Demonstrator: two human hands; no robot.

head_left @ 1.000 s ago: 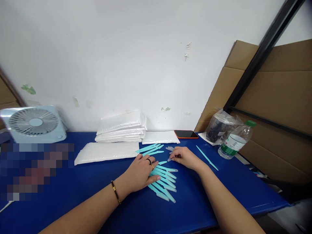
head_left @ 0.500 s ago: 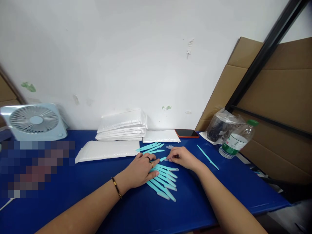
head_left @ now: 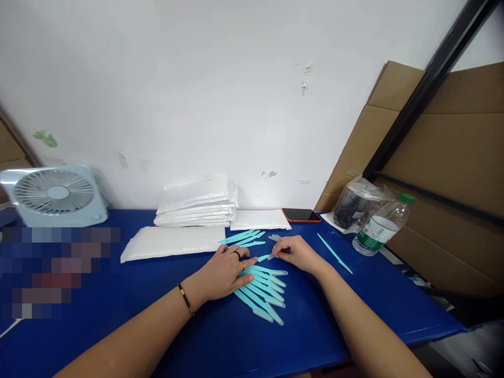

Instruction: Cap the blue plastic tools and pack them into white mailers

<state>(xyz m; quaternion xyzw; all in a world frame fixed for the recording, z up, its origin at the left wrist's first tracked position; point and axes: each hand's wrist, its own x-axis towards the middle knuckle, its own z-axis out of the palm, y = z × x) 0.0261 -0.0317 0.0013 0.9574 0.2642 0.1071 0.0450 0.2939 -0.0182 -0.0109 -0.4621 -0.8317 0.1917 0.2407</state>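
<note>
Turquoise sticks: several lay fanned out on the blue desk [head_left: 315,336], their handles partly beneath our left hand [head_left: 224,270]; the fanned sticks [head_left: 262,313] had clear covers over their tips.
Step in hand: we judged that we were working a small clear cap [head_left: 270,258] at the tip of a short-looking turquoise stick [head_left: 263,259], just beyond the fan.
Right grip: nearly closed, with our right hand [head_left: 296,253] pinching the clear cap between thumb and fingertips.
Left grip: fingers spread low over the sticks, index finger reaching to the stick by the cap; we could not tell whether the hidden fingers clasped anything.
Cap and stick: they met or very nearly met; how far one sat inside the other was too small to tell.
Next move: it called, we judged, for a steady stick and a fine pinch in line with its tip.
Loose caps: more clear caps [head_left: 274,238] lay just beyond our right fingers.
Other sticks: a small group [head_left: 246,238] lay beside the white packet [head_left: 177,244]; one lone stick [head_left: 334,253] lay apart, to our right.
</note>
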